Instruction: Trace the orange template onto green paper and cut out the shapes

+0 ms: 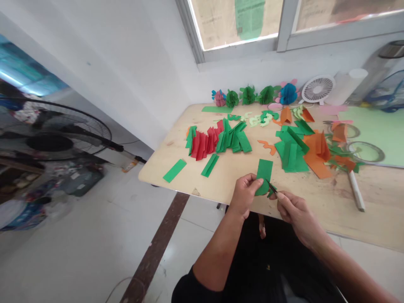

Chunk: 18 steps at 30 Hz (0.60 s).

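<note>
My left hand (245,190) pinches a green paper piece (264,169) by its lower left side, just over the table's near edge. One lower corner of the paper looks rounded. In my right hand (291,205) is a pair of scissors (272,187), its dark blades meeting the paper's lower right edge; the handles are hidden by my fingers. A small green scrap (271,192) hangs by the blades. Left of my hands lie a folded green strip (210,165) and a flat green strip (174,170).
Across the wooden table (160,158) stand folded red papers (199,145), folded green papers (232,136) and orange sheets (316,153). Paper figures (248,95) and a small white fan (318,89) line the wall. Tape rolls (366,151) and a white stick (356,191) are at right.
</note>
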Each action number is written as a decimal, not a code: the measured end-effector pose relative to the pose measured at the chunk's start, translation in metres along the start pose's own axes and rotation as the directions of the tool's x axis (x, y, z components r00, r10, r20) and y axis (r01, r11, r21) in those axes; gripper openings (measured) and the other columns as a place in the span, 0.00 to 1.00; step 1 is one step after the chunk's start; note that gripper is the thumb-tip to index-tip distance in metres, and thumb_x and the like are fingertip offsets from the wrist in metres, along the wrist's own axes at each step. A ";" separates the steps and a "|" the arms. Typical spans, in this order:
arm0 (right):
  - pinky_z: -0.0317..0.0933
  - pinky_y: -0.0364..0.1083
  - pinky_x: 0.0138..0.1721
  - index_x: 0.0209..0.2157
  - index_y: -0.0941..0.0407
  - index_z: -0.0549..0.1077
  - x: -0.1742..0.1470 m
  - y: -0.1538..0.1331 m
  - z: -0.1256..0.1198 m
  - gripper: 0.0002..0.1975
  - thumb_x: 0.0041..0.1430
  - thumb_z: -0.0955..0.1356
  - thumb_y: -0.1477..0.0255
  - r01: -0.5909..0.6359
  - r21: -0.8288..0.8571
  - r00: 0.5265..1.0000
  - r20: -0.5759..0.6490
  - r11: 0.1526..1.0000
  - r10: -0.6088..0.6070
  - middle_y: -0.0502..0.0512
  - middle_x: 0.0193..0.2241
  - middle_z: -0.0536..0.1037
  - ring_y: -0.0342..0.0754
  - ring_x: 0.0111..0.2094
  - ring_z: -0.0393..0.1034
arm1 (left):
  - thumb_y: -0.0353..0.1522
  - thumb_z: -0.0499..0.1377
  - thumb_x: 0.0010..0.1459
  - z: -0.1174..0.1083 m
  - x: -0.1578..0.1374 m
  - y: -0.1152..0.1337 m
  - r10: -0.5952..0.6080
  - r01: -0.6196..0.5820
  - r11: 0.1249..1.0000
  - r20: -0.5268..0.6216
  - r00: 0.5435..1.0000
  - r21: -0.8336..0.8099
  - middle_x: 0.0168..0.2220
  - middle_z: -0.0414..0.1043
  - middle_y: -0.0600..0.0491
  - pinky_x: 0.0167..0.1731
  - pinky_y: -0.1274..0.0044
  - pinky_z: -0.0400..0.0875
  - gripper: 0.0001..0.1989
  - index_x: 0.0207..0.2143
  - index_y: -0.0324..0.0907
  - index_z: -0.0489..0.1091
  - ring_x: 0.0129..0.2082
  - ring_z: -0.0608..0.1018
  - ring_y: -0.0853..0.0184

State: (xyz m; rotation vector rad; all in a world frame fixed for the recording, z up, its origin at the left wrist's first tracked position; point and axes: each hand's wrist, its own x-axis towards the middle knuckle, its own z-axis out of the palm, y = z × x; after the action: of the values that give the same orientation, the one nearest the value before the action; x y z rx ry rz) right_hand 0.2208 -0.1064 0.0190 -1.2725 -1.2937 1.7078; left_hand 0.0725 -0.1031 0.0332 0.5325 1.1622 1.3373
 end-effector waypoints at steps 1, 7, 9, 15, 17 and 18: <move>0.40 0.42 0.18 0.18 0.54 0.59 0.000 0.000 0.000 0.26 0.56 0.65 0.49 0.001 0.001 1.000 0.003 1.000 -0.001 0.43 0.16 0.52 0.39 0.18 0.41 | 0.37 0.66 0.41 0.000 0.000 0.000 0.001 -0.001 1.000 -0.001 1.000 -0.002 0.21 0.66 0.57 0.29 0.77 0.64 0.14 0.20 0.39 0.66 0.23 0.69 0.72; 0.40 0.42 0.18 0.17 0.55 0.60 -0.002 -0.002 -0.002 0.26 0.57 0.65 0.51 0.012 0.002 1.000 0.009 1.000 -0.012 0.44 0.16 0.53 0.39 0.18 0.43 | 0.37 0.67 0.41 0.001 0.001 -0.001 0.001 -0.001 1.000 -0.005 1.000 -0.001 0.20 0.66 0.58 0.28 0.78 0.63 0.14 0.19 0.39 0.65 0.22 0.68 0.72; 0.40 0.42 0.18 0.18 0.55 0.62 -0.002 -0.002 -0.003 0.24 0.57 0.65 0.51 0.012 0.007 1.000 0.017 1.000 -0.012 0.44 0.16 0.53 0.39 0.18 0.43 | 0.37 0.67 0.42 0.001 0.001 -0.001 0.000 0.000 1.000 -0.006 1.000 0.000 0.20 0.66 0.57 0.28 0.78 0.62 0.14 0.19 0.39 0.65 0.22 0.67 0.73; 0.40 0.42 0.18 0.22 0.56 0.66 0.000 -0.004 -0.004 0.22 0.58 0.65 0.52 0.007 0.014 1.000 0.030 1.000 -0.007 0.43 0.16 0.54 0.39 0.18 0.43 | 0.38 0.67 0.42 0.000 0.001 0.001 -0.007 0.007 1.000 0.006 1.000 0.002 0.20 0.68 0.56 0.28 0.78 0.63 0.13 0.20 0.39 0.67 0.23 0.68 0.72; 0.39 0.42 0.18 0.22 0.56 0.66 0.002 -0.004 -0.004 0.23 0.58 0.65 0.51 0.005 0.012 0.999 0.036 1.000 -0.005 0.43 0.16 0.53 0.39 0.18 0.42 | 0.38 0.67 0.41 0.000 0.001 0.002 -0.011 0.011 1.000 0.017 1.000 -0.001 0.21 0.69 0.55 0.28 0.77 0.64 0.14 0.20 0.39 0.68 0.23 0.69 0.72; 0.39 0.43 0.19 0.22 0.56 0.65 0.002 -0.004 -0.005 0.23 0.58 0.65 0.51 0.005 0.009 0.999 0.039 1.000 -0.005 0.43 0.16 0.53 0.38 0.18 0.42 | 0.38 0.67 0.41 0.000 0.001 0.002 -0.013 0.013 1.000 0.021 1.000 -0.002 0.21 0.70 0.55 0.29 0.77 0.65 0.13 0.20 0.39 0.68 0.23 0.69 0.71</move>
State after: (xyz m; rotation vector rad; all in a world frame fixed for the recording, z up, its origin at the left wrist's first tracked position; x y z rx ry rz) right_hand 0.2244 -0.1017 0.0220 -1.2356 -1.3086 1.7408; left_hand 0.0713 -0.1019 0.0348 0.5360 1.1450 1.3188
